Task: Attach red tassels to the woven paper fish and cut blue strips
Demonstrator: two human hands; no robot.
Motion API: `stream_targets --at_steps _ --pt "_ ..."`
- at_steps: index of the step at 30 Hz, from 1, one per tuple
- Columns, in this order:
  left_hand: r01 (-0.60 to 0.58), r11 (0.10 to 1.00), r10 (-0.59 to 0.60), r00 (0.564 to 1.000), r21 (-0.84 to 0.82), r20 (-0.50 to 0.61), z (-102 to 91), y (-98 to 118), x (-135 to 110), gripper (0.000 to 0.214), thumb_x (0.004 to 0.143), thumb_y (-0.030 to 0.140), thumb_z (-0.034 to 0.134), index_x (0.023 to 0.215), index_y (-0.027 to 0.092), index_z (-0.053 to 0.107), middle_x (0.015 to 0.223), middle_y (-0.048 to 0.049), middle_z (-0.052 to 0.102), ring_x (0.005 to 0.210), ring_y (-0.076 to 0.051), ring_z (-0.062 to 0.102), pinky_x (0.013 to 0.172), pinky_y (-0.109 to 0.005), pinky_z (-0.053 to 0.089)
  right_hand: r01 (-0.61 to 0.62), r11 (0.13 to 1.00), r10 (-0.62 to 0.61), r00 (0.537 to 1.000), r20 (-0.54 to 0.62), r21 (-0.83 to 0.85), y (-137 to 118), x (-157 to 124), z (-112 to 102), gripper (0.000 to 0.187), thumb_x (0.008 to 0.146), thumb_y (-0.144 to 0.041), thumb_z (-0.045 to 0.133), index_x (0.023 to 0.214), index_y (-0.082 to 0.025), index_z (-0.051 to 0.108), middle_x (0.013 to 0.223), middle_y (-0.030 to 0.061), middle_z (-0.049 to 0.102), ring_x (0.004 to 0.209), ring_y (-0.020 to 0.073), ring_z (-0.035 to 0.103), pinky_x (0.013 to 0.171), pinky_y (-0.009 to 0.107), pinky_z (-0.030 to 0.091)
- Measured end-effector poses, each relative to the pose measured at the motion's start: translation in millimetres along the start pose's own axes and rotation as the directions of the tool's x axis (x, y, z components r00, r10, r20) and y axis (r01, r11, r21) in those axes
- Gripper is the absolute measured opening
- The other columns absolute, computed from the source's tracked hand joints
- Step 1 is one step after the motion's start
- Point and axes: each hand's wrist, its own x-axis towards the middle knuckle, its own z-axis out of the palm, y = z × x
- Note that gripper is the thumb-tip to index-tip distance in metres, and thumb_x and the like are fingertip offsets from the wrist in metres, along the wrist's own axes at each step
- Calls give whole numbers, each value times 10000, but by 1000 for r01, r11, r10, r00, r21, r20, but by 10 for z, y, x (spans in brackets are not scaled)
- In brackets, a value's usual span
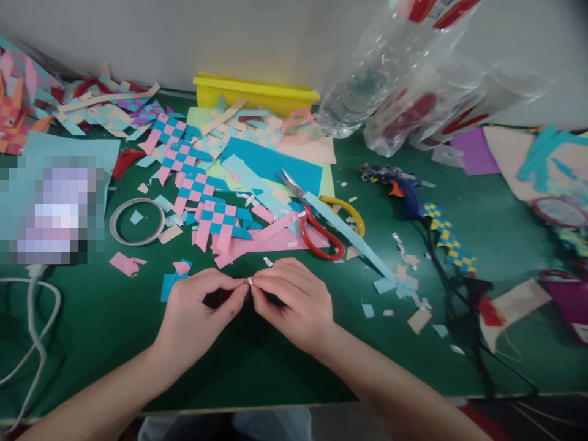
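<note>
My left hand (204, 312) and my right hand (294, 303) meet fingertip to fingertip over the near part of the green table. Both pinch a tiny white scrap (250, 282), too small to tell its exact kind. Just beyond the hands lie woven pink and blue paper fish (214, 220) in a slanting row. Behind my right hand rest scissors (321, 236) with one red and one yellow handle, blades pointing away. A pale blue paper strip (353, 239) lies across them. Pink paper strips (257, 239) are spread behind the fingers.
A roll of tape (136, 222) lies at left, near a blurred-out phone (57, 211) with a white cable (34, 331). A blue glue gun (404, 190) with a black cord lies at right. Plastic-wrapped cups (427, 104) lean at the back beside a yellow holder (257, 95). Paper scraps (418, 320) litter the green table (367, 373).
</note>
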Motion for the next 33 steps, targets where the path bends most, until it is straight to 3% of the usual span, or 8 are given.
stream_targets --at_steps 5,12,19,26,33 --pt "126 991 -121 989 -52 88 -47 26 19 141 797 231 629 693 200 719 593 41 666 498 -62 546 504 -135 449 -49 997 48 999 21 57 -5 -2 -5 121 806 -56 614 803 -177 609 701 31 704 608 134 621 617 313 519" --pt "309 937 -264 933 -166 243 -79 -9 59 213 819 322 616 674 188 697 595 20 661 502 -80 557 451 -151 418 -117 986 112 993 49 122 -12 12 -23 137 810 -50 595 780 -183 601 685 20 684 632 123 621 617 282 515" --pt "349 909 -277 914 -227 296 -79 -22 58 191 821 318 623 698 189 692 631 18 666 538 -79 554 479 -151 422 -209 962 194 976 100 176 -36 31 -53 139 814 -72 573 752 -194 595 674 5 668 630 119 620 607 267 515" --pt "339 895 -239 914 -292 328 -70 -49 72 203 855 342 609 735 208 704 660 30 668 597 -71 563 530 -139 421 -398 867 342 913 222 302 -42 56 -118 148 813 -100 543 728 -204 604 702 4 668 641 120 620 592 257 516" --pt "319 904 -234 926 -286 295 -62 -61 63 131 820 325 653 775 222 720 720 25 706 651 -91 616 578 -153 464 -373 892 342 926 157 256 -69 43 -100 84 790 -141 595 733 -203 597 673 -3 652 584 117 597 591 273 513"
